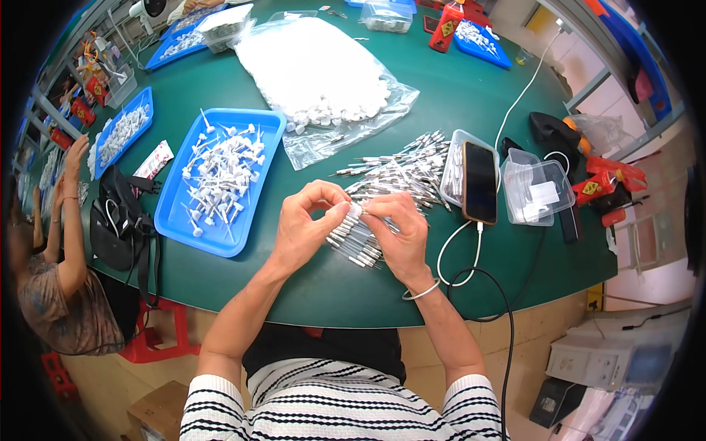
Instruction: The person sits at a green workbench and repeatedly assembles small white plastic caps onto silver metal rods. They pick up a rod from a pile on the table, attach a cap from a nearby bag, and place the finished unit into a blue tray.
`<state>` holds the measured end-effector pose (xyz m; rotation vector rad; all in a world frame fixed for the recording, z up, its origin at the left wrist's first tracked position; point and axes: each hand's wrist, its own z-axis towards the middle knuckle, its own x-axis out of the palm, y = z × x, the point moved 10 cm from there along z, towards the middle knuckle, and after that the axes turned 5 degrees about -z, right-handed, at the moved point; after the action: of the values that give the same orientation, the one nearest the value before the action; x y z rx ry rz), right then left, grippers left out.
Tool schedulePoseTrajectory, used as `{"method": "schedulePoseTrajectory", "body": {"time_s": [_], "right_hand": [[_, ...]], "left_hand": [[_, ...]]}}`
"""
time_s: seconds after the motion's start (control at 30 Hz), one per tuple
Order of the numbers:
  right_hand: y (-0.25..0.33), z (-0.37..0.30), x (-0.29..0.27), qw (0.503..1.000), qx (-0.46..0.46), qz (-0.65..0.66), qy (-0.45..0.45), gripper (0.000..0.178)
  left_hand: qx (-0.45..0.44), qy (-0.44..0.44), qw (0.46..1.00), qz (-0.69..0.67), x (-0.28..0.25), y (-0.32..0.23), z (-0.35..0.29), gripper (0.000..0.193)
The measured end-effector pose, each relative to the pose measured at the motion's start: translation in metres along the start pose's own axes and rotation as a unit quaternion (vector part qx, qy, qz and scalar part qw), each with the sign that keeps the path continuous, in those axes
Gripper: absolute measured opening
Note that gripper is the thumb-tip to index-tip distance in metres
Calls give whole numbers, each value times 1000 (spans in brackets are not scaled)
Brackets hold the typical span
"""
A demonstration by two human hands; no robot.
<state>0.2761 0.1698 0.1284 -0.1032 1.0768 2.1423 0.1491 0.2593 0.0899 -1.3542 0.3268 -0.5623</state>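
My left hand and my right hand meet over the near middle of the table, thumbs and forefingers pinched. Between their fingertips is a small white plastic piece; both hands seem to grip it, though the fingers partly cover it. Just below lies a row of slim clear-and-silver rods. Behind my hands spreads a loose heap of similar thin rods. Left of my left hand, a blue tray holds many white-headed thin pieces. Beyond it lies a clear bag of white caps, some spilling toward its mouth.
To the right, a phone leans on a clear box of rods, with a white cable attached. Another clear box and red bottles stand farther right. A black bag lies left, near a co-worker.
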Motion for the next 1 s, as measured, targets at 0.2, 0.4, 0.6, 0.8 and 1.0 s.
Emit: {"method": "schedulePoseTrajectory", "body": {"time_s": [0.2, 0.4, 0.6, 0.8, 1.0], "right_hand": [[-5, -4, 5, 1000, 11, 25, 11, 17], [-12, -6, 6, 998, 43, 51, 9, 17], [-16, -6, 5, 996, 64, 55, 2, 18], [-18, -8, 4, 996, 70, 58, 1, 18], [-18, -8, 4, 996, 61, 58, -1, 19]], "left_hand": [[-61, 16, 996, -61, -1, 12, 0, 6], [-100, 24, 989, -106, 1, 19, 0, 9], [-128, 19, 984, -125, 1, 26, -3, 9], [-119, 24, 986, -118, 3, 21, -4, 9], [-128, 22, 985, -113, 3, 22, -5, 9]]}}
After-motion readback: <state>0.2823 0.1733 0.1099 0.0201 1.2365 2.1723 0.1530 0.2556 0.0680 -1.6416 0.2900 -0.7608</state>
